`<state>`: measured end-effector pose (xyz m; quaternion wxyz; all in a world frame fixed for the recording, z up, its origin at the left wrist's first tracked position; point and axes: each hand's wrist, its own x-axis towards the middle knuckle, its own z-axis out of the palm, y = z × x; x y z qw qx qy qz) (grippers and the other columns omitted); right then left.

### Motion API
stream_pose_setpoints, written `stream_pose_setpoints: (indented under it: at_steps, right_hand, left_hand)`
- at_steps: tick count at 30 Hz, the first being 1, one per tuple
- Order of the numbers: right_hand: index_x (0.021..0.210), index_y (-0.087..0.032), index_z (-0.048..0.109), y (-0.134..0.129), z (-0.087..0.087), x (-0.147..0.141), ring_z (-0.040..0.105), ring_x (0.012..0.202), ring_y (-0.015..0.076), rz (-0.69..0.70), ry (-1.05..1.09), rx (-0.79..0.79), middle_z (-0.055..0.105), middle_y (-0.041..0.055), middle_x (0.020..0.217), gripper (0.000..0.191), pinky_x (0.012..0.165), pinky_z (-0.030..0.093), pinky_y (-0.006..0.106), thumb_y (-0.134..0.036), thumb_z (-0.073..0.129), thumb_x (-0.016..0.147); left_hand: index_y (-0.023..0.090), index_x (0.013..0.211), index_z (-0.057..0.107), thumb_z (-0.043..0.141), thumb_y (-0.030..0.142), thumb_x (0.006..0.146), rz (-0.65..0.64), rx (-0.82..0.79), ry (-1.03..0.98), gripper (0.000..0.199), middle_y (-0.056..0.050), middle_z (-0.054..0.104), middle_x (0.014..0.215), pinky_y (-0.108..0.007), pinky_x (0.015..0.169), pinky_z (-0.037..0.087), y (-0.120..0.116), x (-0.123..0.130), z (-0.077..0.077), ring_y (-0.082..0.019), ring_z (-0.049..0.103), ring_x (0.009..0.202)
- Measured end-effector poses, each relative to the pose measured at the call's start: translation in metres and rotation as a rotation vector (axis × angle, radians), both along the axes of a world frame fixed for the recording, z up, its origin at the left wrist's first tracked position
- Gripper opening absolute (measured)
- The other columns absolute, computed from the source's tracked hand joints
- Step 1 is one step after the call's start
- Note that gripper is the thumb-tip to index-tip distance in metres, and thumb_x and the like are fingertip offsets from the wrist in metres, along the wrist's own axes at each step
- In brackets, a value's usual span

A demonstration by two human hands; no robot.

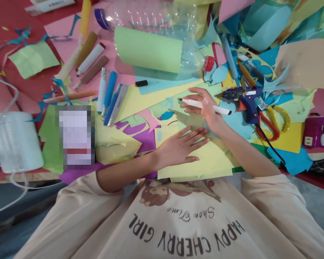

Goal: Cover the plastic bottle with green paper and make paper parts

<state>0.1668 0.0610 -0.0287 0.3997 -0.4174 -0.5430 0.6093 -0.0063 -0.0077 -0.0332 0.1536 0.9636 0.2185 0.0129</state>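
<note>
My right hand [206,108] holds a white marker [193,103] with a black tip, uncapped and pointing left. Its loose black cap [141,83] lies further up the table, to the left of the hand. My left hand [182,145] rests flat with fingers spread on a pale yellow paper sheet [202,163]. Above the marker tip lie pale green paper pieces, partly under my hands. Beyond them lies a clear plastic bottle [193,57] with a red cap, wrapped in a light green paper sleeve [148,50].
A blue glue gun [250,102] and scissors with red and yellow handles [268,126] lie at right. Several markers [90,59] and a blurred-out rectangular object [77,136] are at left. A second clear bottle [151,16] and a white cabled box [17,142] lie among paper scraps.
</note>
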Motion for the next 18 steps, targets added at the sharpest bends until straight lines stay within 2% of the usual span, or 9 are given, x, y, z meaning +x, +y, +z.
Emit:
stream_pose_setpoints:
  at_steps: [3,6,10,18]
  right_hand:
    - [0.114,-0.024,0.052,-0.002,0.004,-0.003,0.066,0.094,0.018,-0.038,0.023,0.018,0.064,0.0063,0.107,0.055,0.081,0.057,0.033,-0.07,0.048,0.084]
    - [0.099,-0.021,0.059,-0.003,0.007,-0.003,0.062,0.075,0.0138,-0.039,-0.026,0.01,0.064,0.0034,0.088,0.038,0.065,0.054,0.027,-0.056,0.055,0.087]
    - [0.092,-0.017,0.062,-0.004,0.009,-0.002,0.06,0.071,0.0129,0.01,-0.18,0.056,0.065,0.003,0.082,0.021,0.063,0.05,0.027,-0.038,0.06,0.088]
    - [0.083,-0.015,0.066,-0.006,0.011,-0.006,0.056,0.065,0.0103,0.018,-0.321,0.18,0.067,0.002,0.073,0.022,0.057,0.041,0.024,-0.036,0.062,0.086]
  left_hand:
    - [0.022,0.154,0.017,0.023,0.054,0.098,-0.002,-0.019,0.018,0.065,-0.005,0.023,0.161,-0.041,0.123,0.017,0.0,0.0,0.001,-0.019,0.024,0.149]
    - [0.022,0.154,0.017,0.022,0.054,0.098,-0.004,-0.027,0.027,0.065,-0.005,0.024,0.161,-0.041,0.123,0.017,0.001,0.0,0.003,-0.019,0.025,0.149]
    - [0.021,0.154,0.019,0.023,0.054,0.098,0.0,-0.009,0.025,0.065,-0.006,0.027,0.16,-0.041,0.122,0.018,0.001,0.001,0.002,-0.02,0.025,0.149]
    - [0.021,0.153,0.023,0.019,0.052,0.099,0.011,0.008,0.002,0.062,-0.005,0.031,0.159,-0.04,0.122,0.015,0.0,0.0,0.001,-0.019,0.028,0.148]
